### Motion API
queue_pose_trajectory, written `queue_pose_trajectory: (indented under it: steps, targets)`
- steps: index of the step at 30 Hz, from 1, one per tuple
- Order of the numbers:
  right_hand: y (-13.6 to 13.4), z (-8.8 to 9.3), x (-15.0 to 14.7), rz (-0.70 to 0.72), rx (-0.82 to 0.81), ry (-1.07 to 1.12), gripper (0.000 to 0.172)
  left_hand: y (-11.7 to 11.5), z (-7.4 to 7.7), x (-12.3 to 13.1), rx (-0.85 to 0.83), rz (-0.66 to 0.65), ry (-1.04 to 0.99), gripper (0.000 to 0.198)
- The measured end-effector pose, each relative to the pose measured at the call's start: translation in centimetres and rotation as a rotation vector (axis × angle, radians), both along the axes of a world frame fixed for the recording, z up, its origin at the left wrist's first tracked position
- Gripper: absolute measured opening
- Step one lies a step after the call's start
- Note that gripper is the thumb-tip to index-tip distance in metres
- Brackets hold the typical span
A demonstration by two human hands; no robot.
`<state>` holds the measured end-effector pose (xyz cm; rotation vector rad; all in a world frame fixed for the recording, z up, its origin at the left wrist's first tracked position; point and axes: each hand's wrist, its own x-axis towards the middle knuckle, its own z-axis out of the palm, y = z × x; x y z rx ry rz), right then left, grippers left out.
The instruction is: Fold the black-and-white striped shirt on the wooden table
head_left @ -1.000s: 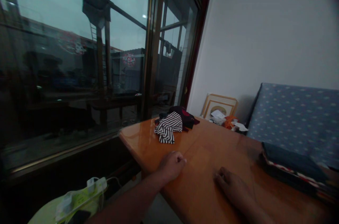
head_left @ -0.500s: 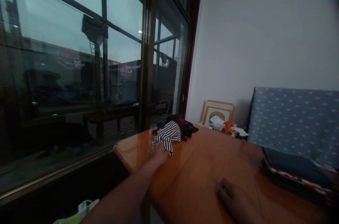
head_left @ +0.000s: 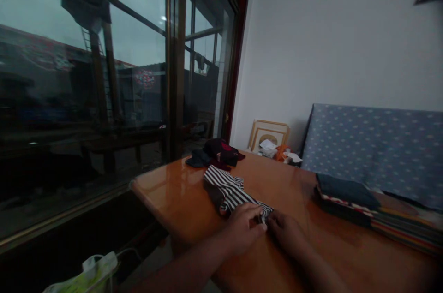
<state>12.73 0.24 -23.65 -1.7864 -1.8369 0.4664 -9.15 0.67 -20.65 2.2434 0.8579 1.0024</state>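
Two narrow pinches, left hand (head_left: 244,229) and right hand (head_left: 285,233), hold the striped cloth (head_left: 226,190); a slack grip could drop its edge.

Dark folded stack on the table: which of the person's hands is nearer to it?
Right. The right hand lies left of the folded stack, apart from it; the left hand is farther left.
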Motion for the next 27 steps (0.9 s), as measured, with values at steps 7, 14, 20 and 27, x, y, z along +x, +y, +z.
queue_pose_trajectory:
  steps: [7, 14, 20, 27]
  targets:
    - [0.6, 0.7, 2.9, -0.349, 0.191, 0.049, 0.035, -2.8, 1.0, 1.4, -0.001, -0.209, -0.022, 0.027]
    - [-0.6, 2.1, 0.7, -0.092, 0.103, 0.203, 0.043, 1.1, 1.7, -2.6, 0.208, 0.336, 0.197, 0.047]
    - [-1.1, 2.1, -0.2, 0.045, -0.019, 0.098, 0.02, 5.1, -0.2, -5.0, 0.077, 0.421, 0.188, 0.025]
    - [-0.8, 2.9, 2.2, -0.247, 0.298, 0.539, 0.024, 7.3, 2.4, -6.8, -0.294, 0.47, -0.57, 0.02]
